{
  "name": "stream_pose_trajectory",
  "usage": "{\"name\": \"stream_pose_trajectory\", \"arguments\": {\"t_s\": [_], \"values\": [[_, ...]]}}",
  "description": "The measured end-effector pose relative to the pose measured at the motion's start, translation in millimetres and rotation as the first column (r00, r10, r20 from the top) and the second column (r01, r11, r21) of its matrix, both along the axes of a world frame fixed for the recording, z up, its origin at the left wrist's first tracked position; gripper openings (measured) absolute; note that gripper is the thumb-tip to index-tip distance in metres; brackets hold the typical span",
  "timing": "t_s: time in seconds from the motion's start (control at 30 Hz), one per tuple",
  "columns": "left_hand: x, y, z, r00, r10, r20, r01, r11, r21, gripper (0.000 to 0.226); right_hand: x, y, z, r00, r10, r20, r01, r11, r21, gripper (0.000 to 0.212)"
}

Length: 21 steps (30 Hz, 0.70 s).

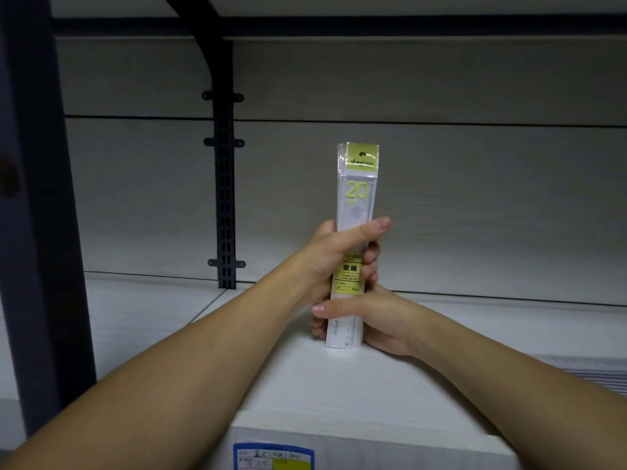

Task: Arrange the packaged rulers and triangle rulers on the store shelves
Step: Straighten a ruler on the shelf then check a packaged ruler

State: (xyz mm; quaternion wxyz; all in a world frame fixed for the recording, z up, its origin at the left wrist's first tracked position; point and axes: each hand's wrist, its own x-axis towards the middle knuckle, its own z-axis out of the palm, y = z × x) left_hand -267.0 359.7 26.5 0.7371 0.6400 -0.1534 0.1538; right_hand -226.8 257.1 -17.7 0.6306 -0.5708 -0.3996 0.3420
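Note:
A stack of packaged 20 cm rulers [358, 184] with yellow-green header cards stands upright on the white shelf [305, 385], its lower end resting on the shelf surface. My left hand [334, 252] grips the stack around its middle, thumb across the front. My right hand [376, 317] holds the lower part, thumb laid across the front and fingers wrapped behind. No triangle rulers are in view.
A black slotted upright and bracket [224, 184] runs down the back panel to the left. A dark post [37, 232] stands at the far left. A blue price label [273, 456] sits on the shelf's front edge. Another shelf is overhead.

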Motion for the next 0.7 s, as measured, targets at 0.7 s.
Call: {"name": "stream_pose_trajectory", "arguments": {"t_s": [0.7], "values": [[0,6,14,0.989,0.107,0.106,-0.09,0.983,-0.161,0.031,11,-9,13,0.992,0.027,0.122,-0.035,0.997,0.068,0.022]]}}
